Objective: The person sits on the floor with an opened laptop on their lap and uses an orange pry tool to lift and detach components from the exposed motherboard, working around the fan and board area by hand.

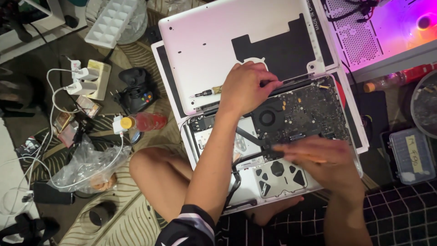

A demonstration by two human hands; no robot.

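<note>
An opened white laptop (339, 132) lies in front of me with its black circuit board and round fan (267, 118) exposed. Its removed white bottom cover (214, 50) leans over the far edge. My left hand (246, 89) rests on the laptop's hinge edge, fingers closed on a small dark tool there. A screwdriver (207, 92) lies on the cover just left of that hand. My right hand (318, 157) is blurred over the board's near side, holding a thin orange-tan stick-like tool.
A red bottle (144, 122), a black game controller (136, 93), a white power strip with chargers (88, 79), an ice tray (111, 20) and a plastic bag (88, 166) lie left. A clear parts box (412, 157) and a pink-lit computer case (387, 27) sit right.
</note>
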